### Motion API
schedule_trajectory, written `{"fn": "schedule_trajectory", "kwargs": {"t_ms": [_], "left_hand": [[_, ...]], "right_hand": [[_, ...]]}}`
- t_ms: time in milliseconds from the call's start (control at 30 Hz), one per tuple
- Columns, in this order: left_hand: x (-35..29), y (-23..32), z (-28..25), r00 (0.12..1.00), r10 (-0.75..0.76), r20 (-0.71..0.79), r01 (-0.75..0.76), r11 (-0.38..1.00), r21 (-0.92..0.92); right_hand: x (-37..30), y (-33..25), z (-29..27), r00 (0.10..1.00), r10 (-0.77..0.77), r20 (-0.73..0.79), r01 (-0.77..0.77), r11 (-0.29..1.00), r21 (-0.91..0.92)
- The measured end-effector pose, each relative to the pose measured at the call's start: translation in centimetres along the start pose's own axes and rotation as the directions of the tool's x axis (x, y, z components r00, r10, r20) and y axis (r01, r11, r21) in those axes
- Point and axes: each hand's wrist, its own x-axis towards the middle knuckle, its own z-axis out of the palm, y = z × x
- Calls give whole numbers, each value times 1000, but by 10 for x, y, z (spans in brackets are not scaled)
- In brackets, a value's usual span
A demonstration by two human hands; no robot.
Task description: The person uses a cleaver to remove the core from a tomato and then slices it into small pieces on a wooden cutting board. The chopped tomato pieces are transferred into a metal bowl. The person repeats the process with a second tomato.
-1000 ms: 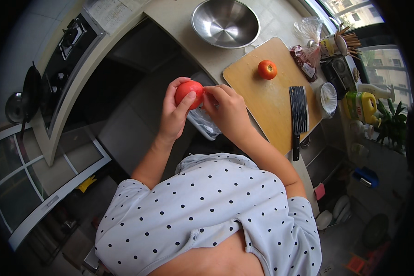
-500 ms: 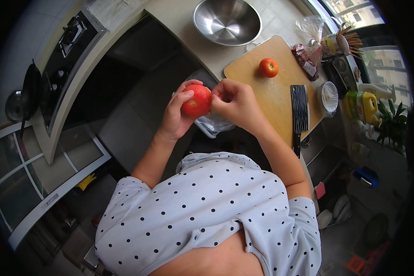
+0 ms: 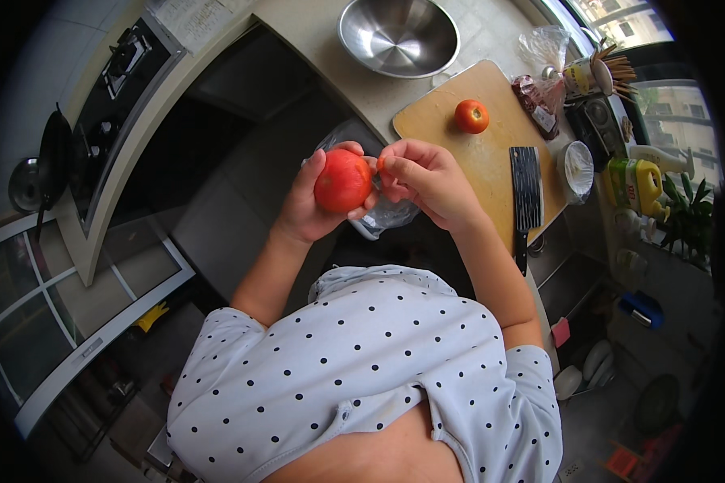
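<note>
The left hand (image 3: 304,211) is curling part-open around a red tomato (image 3: 343,182), its thumb lying along the fruit's upper left and its fingers supporting the far side. Taking this tomato as the clock's centre, the right hand (image 3: 437,183) is hovering just beside it at 3 o'clock, thumb and forefinger closing together on what looks like a small red scrap of skin (image 3: 383,166); whether that scrap is hanging free, I cannot tell. The step in hand seems to be peeling by fingertip. The next move is probably calling for letting the scrap go, perhaps over the clear plastic bag (image 3: 396,214) at 4 o'clock, then pinching a fresh edge while the left hand is turning the fruit. A second, glossy tomato (image 3: 472,117) is waiting at 2 o'clock on the cutting board (image 3: 431,121), with a cleaver (image 3: 525,189) lying at 3 o'clock.
</note>
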Motion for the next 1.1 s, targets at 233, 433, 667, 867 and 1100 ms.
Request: {"fn": "schedule_trajectory", "kwargs": {"t_ms": [233, 433, 667, 867, 1100], "left_hand": [[-2, 0, 8, 957, 276, -93, -171, 792, 586], [-1, 3, 8, 930, 364, -49, -219, 654, 724], [2, 2, 7, 933, 361, -20, -245, 671, 700], [1, 8, 4, 989, 146, -1, -116, 790, 602], [-6, 18, -14, 994, -69, 80, 60, 992, 107]], "right_hand": [[-11, 6, 19, 901, -433, 5, 347, 714, -608], [-16, 1, 21, 873, -480, 81, 339, 479, -810], [-20, 3, 32, 797, -566, 210, 400, 235, -886], [-26, -15, 33, 904, -418, 90, 292, 449, -845], [-19, -28, 6, 927, -372, -35, 183, 534, -826]]}}
